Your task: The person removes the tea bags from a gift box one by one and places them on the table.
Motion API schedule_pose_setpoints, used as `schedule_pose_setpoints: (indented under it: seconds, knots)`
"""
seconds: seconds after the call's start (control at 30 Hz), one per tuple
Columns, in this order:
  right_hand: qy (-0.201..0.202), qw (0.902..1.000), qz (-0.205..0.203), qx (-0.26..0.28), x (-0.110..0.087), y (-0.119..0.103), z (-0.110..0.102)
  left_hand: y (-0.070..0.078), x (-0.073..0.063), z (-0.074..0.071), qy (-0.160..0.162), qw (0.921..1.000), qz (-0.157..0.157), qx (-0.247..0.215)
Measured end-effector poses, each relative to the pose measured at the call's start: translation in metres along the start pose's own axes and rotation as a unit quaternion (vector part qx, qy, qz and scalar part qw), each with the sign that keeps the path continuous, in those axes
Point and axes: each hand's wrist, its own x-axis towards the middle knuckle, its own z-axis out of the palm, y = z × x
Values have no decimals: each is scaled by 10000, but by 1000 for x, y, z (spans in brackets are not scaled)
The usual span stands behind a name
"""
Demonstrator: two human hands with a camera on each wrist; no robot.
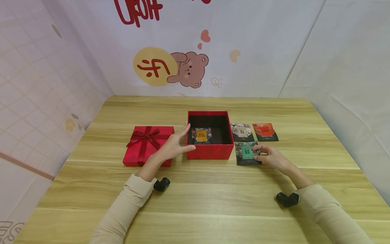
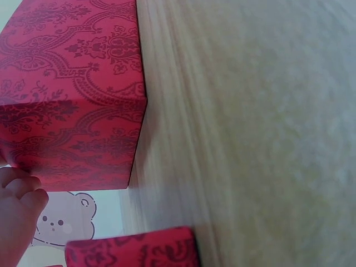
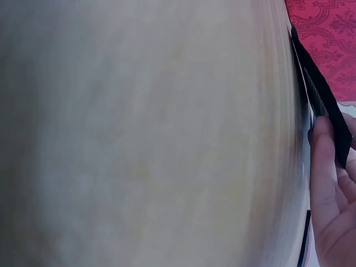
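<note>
A red patterned box (image 1: 210,152) with a black inside stands without its lid. One flat packet with a yellow label (image 1: 201,135) lies inside it. My left hand (image 1: 173,145) is spread at the box's left front corner; in the left wrist view its fingers (image 2: 22,192) touch the box wall. To the right of the box, my right hand (image 1: 272,158) pinches the edge of a dark packet with a green label (image 1: 246,152). In the right wrist view that packet (image 3: 320,83) sits tilted between thumb and fingers, its near edge lifted.
The red lid with a ribbon bow (image 1: 147,144) lies left of the box, partly behind the left forearm. Behind the green-labelled packet lie a white-labelled packet (image 1: 242,131) and a red-labelled packet (image 1: 265,131). A printed cloth (image 1: 253,74) hangs behind the wooden table (image 1: 207,196).
</note>
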Motion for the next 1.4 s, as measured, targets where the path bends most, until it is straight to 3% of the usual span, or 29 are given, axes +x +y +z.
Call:
schedule_pose_setpoints:
  seconds: [0.37,0.97,1.4]
  knots:
    - [121,9990,-38,-430,2,-4,2,1,1,0,-20,10000,-48,-32]
    - [378,9901,-586,-1218,-2,-6,-1,0,1,0,-14,10000,-21,2]
    - [336,9882,-517,-1405,-3,-2,-3,0,1,0,9,10000,-28,2]
